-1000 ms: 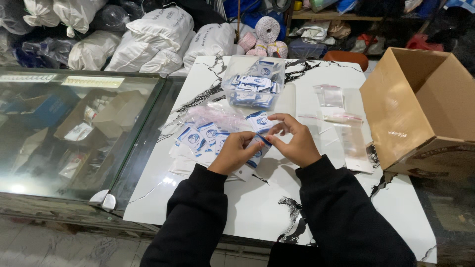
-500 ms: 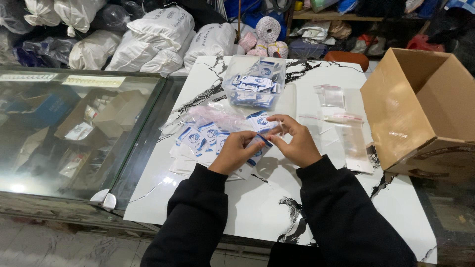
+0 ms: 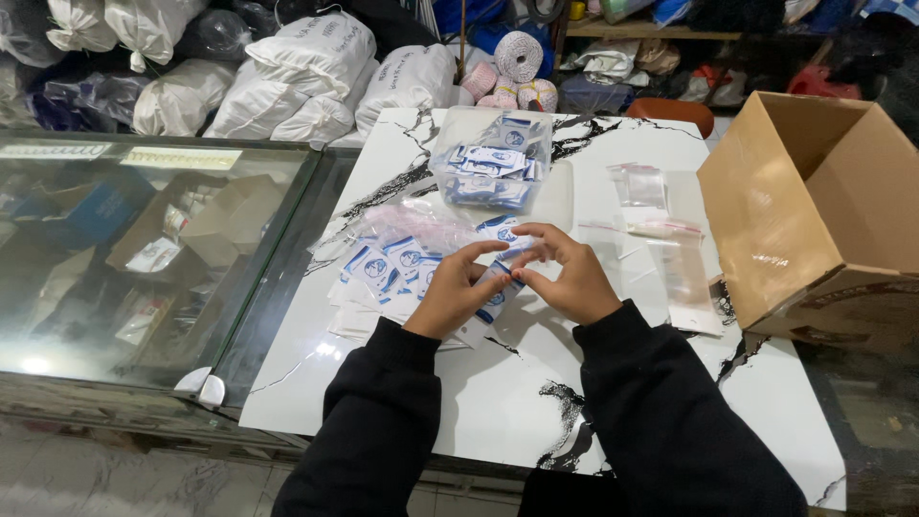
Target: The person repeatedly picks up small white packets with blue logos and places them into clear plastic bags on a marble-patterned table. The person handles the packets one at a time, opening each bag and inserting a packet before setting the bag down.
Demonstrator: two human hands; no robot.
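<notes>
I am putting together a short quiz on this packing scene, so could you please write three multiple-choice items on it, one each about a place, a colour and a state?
1. Where does the cardboard box stand?
A. at the right edge of the marble table
B. on the glass counter
C. on the floor under the table

2. What colours are the small packets spread on the table?
A. red and yellow
B. white and blue
C. green and black

3. What state is the cardboard box in?
A. taped shut
B. flattened
C. open, tipped toward the table

Answers:
1. A: the box sits on the person's right, overlapping the table's edge, while the glass counter lies on the left.
2. B: each packet is white with blue markings, like the one held between the left hand and right hand.
3. C: its flaps are spread and the bare brown inside shows.
</notes>
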